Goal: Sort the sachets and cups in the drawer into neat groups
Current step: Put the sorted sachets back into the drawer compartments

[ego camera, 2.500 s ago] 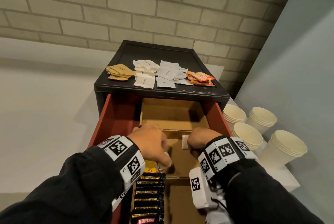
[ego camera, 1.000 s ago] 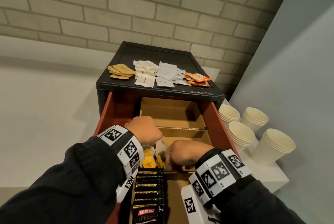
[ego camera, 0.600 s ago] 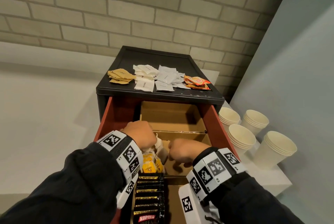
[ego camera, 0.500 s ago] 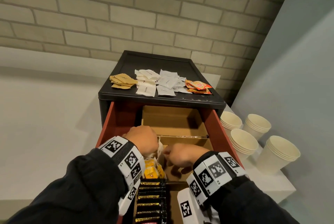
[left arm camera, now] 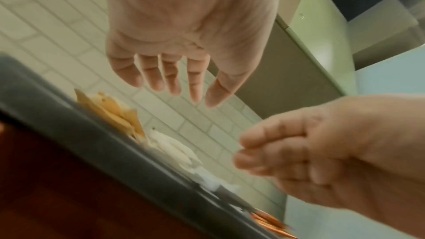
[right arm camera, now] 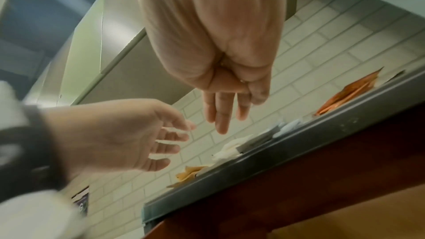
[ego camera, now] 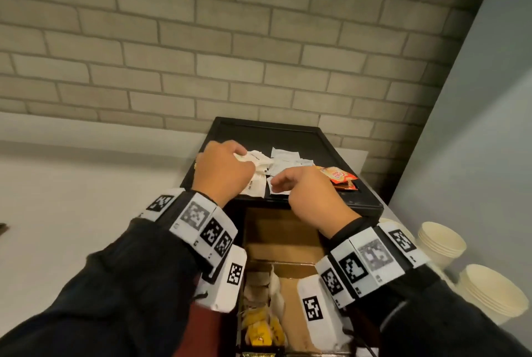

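Both hands up over the flat black top of the small cabinet, above the open red drawer. Left hand loose and open over the heap of white paper sachets, holding nothing. Right hand just beside it, fingers only a little bent, nothing in it either. Small brown paper sachets in a pile at the left end of the top, shiny orange sachets at the right end, white ones messy in between. Next job, most likely: tidying that white heap. Pick up only a few at a time, turn them all the same way, tap the edges even, then lay them down in one straight stack. Keep a gap on both sides, so no mixing with brown or orange. Go slow near the front edge; thin and slippery, easy to knock down into the drawer. Yellow sachets down in the brown cardboard tray inside the drawer, stacks of cream paper cups off to the right, well apart from the hands. Leave those for later.
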Demonstrator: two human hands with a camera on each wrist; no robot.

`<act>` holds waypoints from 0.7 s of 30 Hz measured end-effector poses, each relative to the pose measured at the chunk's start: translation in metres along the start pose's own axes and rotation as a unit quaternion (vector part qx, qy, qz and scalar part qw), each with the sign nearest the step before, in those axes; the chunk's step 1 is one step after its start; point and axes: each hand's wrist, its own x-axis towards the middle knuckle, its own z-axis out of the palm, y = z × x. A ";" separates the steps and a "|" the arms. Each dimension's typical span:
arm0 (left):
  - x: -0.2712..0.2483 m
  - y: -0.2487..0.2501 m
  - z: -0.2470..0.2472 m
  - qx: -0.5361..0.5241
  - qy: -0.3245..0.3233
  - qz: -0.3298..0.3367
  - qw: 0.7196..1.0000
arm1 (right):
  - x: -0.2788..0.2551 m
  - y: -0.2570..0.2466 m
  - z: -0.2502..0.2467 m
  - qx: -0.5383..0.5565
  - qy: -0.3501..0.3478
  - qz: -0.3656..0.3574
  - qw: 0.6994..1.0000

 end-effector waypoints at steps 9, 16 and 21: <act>0.039 -0.010 -0.014 0.387 -0.331 -0.039 0.860 | 0.005 0.002 0.007 0.018 0.041 -0.047 0.998; 0.035 -0.004 -0.022 0.477 -0.314 0.057 0.819 | 0.000 0.011 0.009 0.010 0.002 -0.061 0.998; 0.029 -0.004 -0.032 0.502 -0.291 0.077 0.811 | -0.014 0.011 0.006 0.021 0.008 -0.076 0.997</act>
